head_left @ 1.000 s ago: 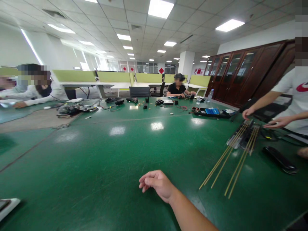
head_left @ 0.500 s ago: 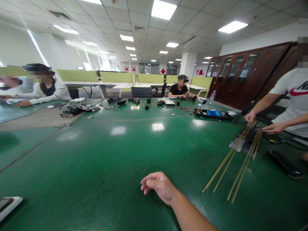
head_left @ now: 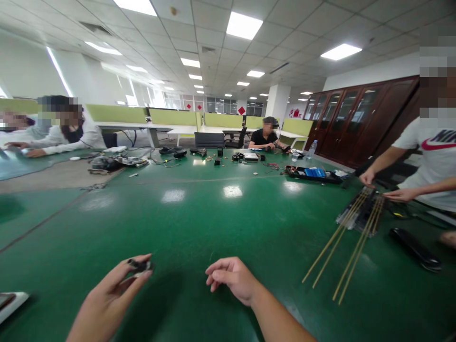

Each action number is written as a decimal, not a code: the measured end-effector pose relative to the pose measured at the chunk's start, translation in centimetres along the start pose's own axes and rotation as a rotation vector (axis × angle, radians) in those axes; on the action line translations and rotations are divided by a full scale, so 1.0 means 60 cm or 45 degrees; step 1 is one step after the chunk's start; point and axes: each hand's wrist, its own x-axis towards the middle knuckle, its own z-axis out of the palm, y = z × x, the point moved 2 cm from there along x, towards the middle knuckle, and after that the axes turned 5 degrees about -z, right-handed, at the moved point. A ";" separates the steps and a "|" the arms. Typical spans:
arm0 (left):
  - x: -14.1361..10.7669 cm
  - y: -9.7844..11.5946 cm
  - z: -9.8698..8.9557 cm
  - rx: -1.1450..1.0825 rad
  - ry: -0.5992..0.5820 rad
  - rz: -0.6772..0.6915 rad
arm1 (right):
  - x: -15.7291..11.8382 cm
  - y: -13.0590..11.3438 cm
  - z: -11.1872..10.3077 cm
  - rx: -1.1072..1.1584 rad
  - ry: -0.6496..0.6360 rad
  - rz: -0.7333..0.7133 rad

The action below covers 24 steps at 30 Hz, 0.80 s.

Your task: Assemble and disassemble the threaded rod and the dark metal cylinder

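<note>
Over the green table (head_left: 199, 228), at the lower left, my left hand (head_left: 116, 289) is closed on a small black object (head_left: 140, 267), pinched between thumb and fingers. What the object is cannot be made out. My right hand (head_left: 233, 280) hovers to the right of it, above the table, fingers loosely curled and apart, with nothing in them. The two hands do not touch each other.
At the right, a person's hands (head_left: 402, 194) touch thin yellow sticks (head_left: 352, 256); a black case (head_left: 415, 249) lies nearby. Farther back are an open black box (head_left: 313, 174), a bottle (head_left: 312, 148) and small parts. A white-edged object (head_left: 17, 304) sits lower left.
My left hand has come into view from below, with the small black object in it. My right hand has hardly moved. The view has shifted slightly.
</note>
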 end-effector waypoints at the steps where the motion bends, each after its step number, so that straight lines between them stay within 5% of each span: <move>1: 0.016 0.003 0.025 -0.050 -0.101 -0.018 | 0.000 -0.001 0.000 -0.008 0.007 -0.003; 5: 0.057 0.020 0.117 -0.228 -0.273 -0.049 | 0.000 -0.011 -0.001 -0.151 0.098 -0.074; 8: 0.061 0.023 0.152 -0.156 -0.280 0.012 | -0.001 -0.024 -0.001 -0.437 0.231 -0.210; 16: 0.036 0.017 0.157 0.068 -0.453 0.403 | 0.003 -0.024 0.015 -0.887 0.301 -0.285; 24: 0.032 0.004 0.168 0.077 -0.397 0.433 | 0.009 -0.029 0.019 -1.014 0.283 -0.292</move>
